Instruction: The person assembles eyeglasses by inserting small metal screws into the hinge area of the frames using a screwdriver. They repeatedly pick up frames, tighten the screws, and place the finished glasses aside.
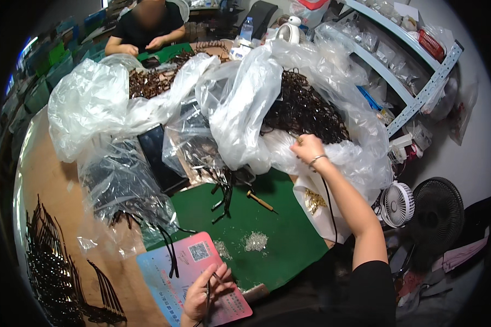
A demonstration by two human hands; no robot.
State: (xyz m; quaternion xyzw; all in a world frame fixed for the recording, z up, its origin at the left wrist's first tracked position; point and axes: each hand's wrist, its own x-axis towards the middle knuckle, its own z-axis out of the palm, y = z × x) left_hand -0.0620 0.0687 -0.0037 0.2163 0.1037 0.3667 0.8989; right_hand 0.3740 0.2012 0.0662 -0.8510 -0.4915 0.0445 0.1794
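Observation:
My left hand (206,293) is closed on a thin dark strip that looks like an eyeglass temple, above a pink and blue printed mat (169,280). My right hand (310,149) reaches out to the edge of a clear plastic bag (245,109) holding a heap of dark brown, glossy eyeglass frames (305,109). Its fingers are pinched, with a small yellowish end showing at the tips; what it is I cannot make out. A screwdriver with a yellow handle (261,201) lies on the green mat (289,234), near a pile of tiny clear parts (256,241).
Dark temples (49,261) lie in a bundle at the left. Small gold parts (313,201) sit on white plastic beneath my right forearm. At the right stand a white fan (397,204) and a metal shelf (414,103). Across the table, another person (150,27) works.

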